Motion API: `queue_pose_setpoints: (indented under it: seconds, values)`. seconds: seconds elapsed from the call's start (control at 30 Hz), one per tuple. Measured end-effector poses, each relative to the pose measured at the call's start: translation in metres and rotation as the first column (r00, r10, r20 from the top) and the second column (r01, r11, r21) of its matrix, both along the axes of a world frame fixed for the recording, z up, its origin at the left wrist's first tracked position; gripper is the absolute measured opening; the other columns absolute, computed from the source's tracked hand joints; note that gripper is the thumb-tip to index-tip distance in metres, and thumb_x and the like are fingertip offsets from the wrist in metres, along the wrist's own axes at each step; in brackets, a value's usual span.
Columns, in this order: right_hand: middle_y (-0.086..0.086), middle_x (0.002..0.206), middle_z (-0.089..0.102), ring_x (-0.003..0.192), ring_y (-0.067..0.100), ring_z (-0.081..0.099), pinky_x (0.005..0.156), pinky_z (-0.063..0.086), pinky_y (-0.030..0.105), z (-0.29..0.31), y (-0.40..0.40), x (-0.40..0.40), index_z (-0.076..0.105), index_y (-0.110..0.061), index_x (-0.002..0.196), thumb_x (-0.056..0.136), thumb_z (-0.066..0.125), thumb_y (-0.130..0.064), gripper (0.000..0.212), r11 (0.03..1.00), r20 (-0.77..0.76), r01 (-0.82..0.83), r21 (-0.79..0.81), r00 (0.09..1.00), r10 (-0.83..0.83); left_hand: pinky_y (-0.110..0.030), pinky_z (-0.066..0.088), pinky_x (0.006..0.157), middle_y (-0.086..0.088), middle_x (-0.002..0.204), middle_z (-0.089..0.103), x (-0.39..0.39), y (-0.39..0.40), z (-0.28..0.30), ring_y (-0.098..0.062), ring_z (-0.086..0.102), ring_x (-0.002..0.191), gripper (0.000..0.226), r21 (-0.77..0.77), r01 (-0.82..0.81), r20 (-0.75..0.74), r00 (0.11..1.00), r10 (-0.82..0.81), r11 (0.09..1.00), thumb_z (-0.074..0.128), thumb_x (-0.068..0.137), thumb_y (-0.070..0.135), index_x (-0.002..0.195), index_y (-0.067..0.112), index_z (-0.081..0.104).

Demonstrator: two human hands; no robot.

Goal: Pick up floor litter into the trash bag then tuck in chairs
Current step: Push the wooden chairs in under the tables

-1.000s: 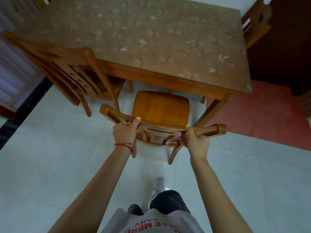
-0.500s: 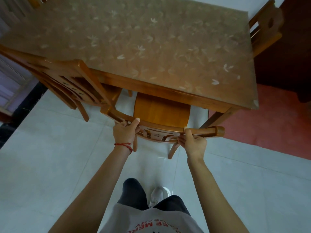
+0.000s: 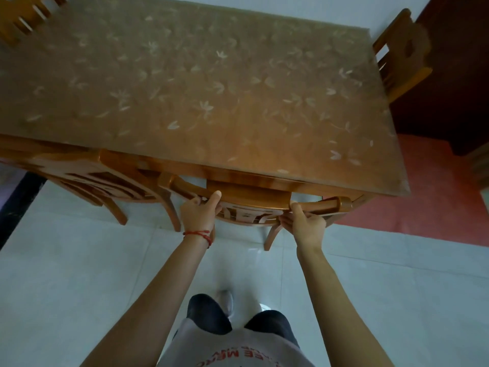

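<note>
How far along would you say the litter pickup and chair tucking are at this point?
No litter shows on the visible floor, and the left-side chair sits tucked. In hand: both the left hand and right hand grip the middle chair, its seat mostly under the table. The far right chair may remain.

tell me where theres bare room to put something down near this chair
The table top shows bare from the near edge to the far chair backs. Bare floor tile lies left of the person's arms. It is crowded at the near edge, where both hands grip the chair beside a second chair.
</note>
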State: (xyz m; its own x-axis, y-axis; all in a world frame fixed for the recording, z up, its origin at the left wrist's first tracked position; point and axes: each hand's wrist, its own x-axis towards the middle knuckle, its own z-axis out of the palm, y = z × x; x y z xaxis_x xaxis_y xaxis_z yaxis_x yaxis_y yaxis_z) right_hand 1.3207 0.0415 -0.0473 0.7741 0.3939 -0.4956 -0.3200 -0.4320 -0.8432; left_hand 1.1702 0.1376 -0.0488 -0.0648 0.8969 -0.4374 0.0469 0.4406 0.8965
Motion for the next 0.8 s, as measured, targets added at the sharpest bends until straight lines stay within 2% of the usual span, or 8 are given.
queue_pose_setpoints:
  seconds: [0.1, 0.2, 0.33, 0.47, 0.57, 0.67, 0.73, 0.8]
  values:
    - [0.01, 0.068, 0.07, 0.071, 0.028, 0.069, 0.08, 0.056, 0.047, -0.001, 0.021, 0.008, 0.063, -0.013, 0.06, 0.081, 0.063, -0.031, 0.027, 1.0, 0.008, -0.001, -0.008, 1.0, 0.002, -0.034, 0.056, 0.074, -0.006, 0.067, 0.064, 0.007, 0.025, -0.003, -0.012, 0.066, 0.061, 0.026, -0.005, 0.018, -0.011, 1.0, -0.018, 1.0, 0.067, 0.081, 0.014, 0.058, 0.007, 0.056]
    - [0.009, 0.07, 0.071, 0.072, 0.026, 0.07, 0.079, 0.057, 0.046, -0.003, 0.033, 0.011, 0.064, -0.013, 0.062, 0.081, 0.064, -0.028, 0.024, 1.0, 0.007, 0.01, 0.003, 1.0, -0.01, -0.039, 0.056, 0.077, -0.005, 0.063, 0.065, 0.011, 0.039, -0.006, -0.016, 0.067, 0.065, 0.026, -0.01, 0.019, -0.033, 0.999, -0.019, 1.0, 0.067, 0.081, 0.016, 0.057, 0.007, 0.058]
    - [0.007, 0.073, 0.071, 0.074, 0.023, 0.07, 0.08, 0.057, 0.042, -0.005, 0.036, 0.012, 0.064, -0.013, 0.066, 0.083, 0.063, -0.026, 0.022, 1.0, -0.017, 0.018, 0.004, 1.0, -0.018, -0.04, 0.056, 0.077, 0.006, 0.05, 0.066, 0.012, 0.043, -0.008, -0.017, 0.069, 0.067, 0.024, -0.01, -0.003, -0.027, 1.0, 0.003, 1.0, 0.067, 0.08, 0.015, 0.058, 0.01, 0.06]
    - [0.006, 0.07, 0.071, 0.073, 0.022, 0.07, 0.079, 0.057, 0.041, -0.005, 0.035, 0.011, 0.064, -0.013, 0.064, 0.085, 0.062, -0.025, 0.024, 1.0, -0.006, 0.024, 0.012, 1.0, -0.023, -0.041, 0.056, 0.078, 0.006, 0.05, 0.066, 0.014, 0.042, -0.006, -0.014, 0.068, 0.061, 0.024, -0.003, -0.003, -0.022, 1.0, 0.003, 1.0, 0.068, 0.08, 0.014, 0.057, 0.011, 0.059]
    - [0.006, 0.071, 0.071, 0.073, 0.021, 0.07, 0.078, 0.057, 0.04, -0.005, 0.036, 0.011, 0.064, -0.014, 0.064, 0.085, 0.061, -0.026, 0.024, 1.0, 0.004, 0.02, 0.007, 1.0, -0.02, -0.041, 0.056, 0.079, 0.0, 0.058, 0.066, 0.014, 0.041, -0.004, -0.017, 0.067, 0.065, 0.023, -0.001, -0.013, -0.017, 1.0, 0.013, 1.0, 0.067, 0.081, 0.012, 0.059, 0.01, 0.059]
    - [0.006, 0.072, 0.07, 0.073, 0.02, 0.07, 0.079, 0.057, 0.04, -0.005, 0.036, 0.011, 0.064, -0.014, 0.065, 0.086, 0.06, -0.025, 0.023, 1.0, 0.009, 0.004, -0.004, 1.0, -0.004, -0.04, 0.056, 0.077, 0.006, 0.051, 0.065, 0.014, 0.039, -0.003, -0.017, 0.066, 0.066, 0.023, 0.004, -0.016, -0.014, 1.0, 0.016, 1.0, 0.066, 0.081, 0.012, 0.058, 0.011, 0.059]
    - [0.005, 0.072, 0.07, 0.074, 0.019, 0.07, 0.08, 0.057, 0.04, -0.004, 0.035, 0.012, 0.064, -0.015, 0.066, 0.086, 0.06, -0.026, 0.023, 1.0, 0.014, -0.01, -0.007, 1.0, 0.011, -0.04, 0.056, 0.078, 0.003, 0.056, 0.065, 0.013, 0.038, -0.002, -0.02, 0.066, 0.069, 0.024, 0.008, -0.007, -0.015, 1.0, 0.007, 1.0, 0.066, 0.081, 0.012, 0.059, 0.012, 0.058]
    - [0.007, 0.075, 0.071, 0.075, 0.021, 0.07, 0.081, 0.057, 0.041, -0.004, 0.035, 0.013, 0.064, -0.014, 0.068, 0.086, 0.06, -0.026, 0.022, 1.0, 0.011, -0.023, -0.007, 1.0, 0.023, -0.039, 0.055, 0.078, 0.006, 0.053, 0.065, 0.012, 0.038, -0.003, -0.019, 0.067, 0.069, 0.024, 0.009, 0.004, -0.021, 1.0, -0.003, 1.0, 0.066, 0.081, 0.015, 0.059, 0.013, 0.059]
